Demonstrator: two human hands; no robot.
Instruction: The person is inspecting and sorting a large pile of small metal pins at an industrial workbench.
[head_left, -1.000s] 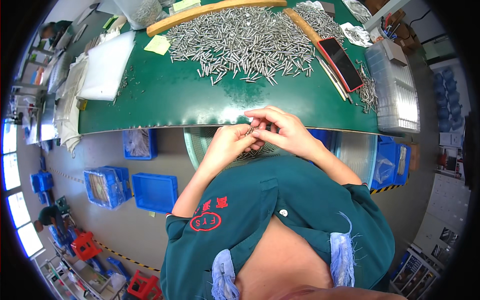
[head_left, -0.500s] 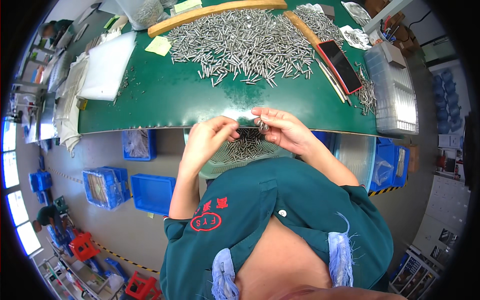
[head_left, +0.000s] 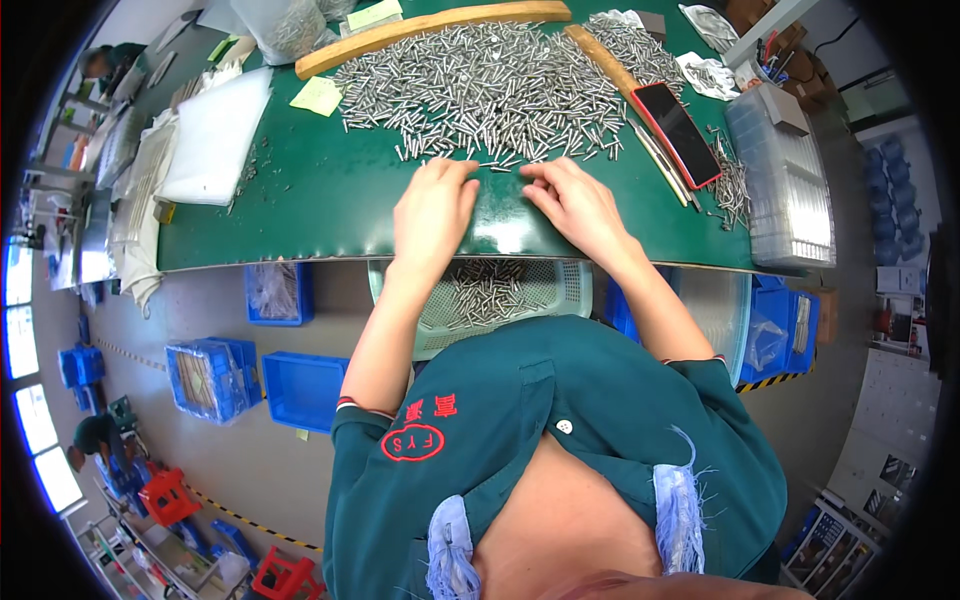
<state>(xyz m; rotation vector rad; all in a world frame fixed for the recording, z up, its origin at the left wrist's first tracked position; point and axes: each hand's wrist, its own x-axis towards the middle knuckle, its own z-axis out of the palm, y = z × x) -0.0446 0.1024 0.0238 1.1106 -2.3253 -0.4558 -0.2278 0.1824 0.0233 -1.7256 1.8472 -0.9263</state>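
A wide heap of small silvery metal pins [head_left: 490,90] covers the far middle of the green table. At the heap's near edge my left hand [head_left: 435,215] rests with bent fingers, thumb and forefinger slightly apart. My right hand [head_left: 582,208] faces it from the other side, its fingers curved and the thumb apart from them. I see nothing held in either hand. Several loose pins lie between the two sets of fingertips. Below the table edge, a pale green basket [head_left: 578,285] contains more pins [head_left: 490,293], darker in tone.
Wooden bars [head_left: 430,32] border the heap. At the right are a red-edged phone [head_left: 678,135], thin sticks [head_left: 655,155] and clear plastic trays [head_left: 785,190]. White foam sheets [head_left: 215,140] lie at the left. Blue crates [head_left: 305,390] stand on the floor.
Both hands have moved forward from above the basket to the heap's near edge. The pins that were in my right hand no longer show there. The basket's contents are now in plain sight.
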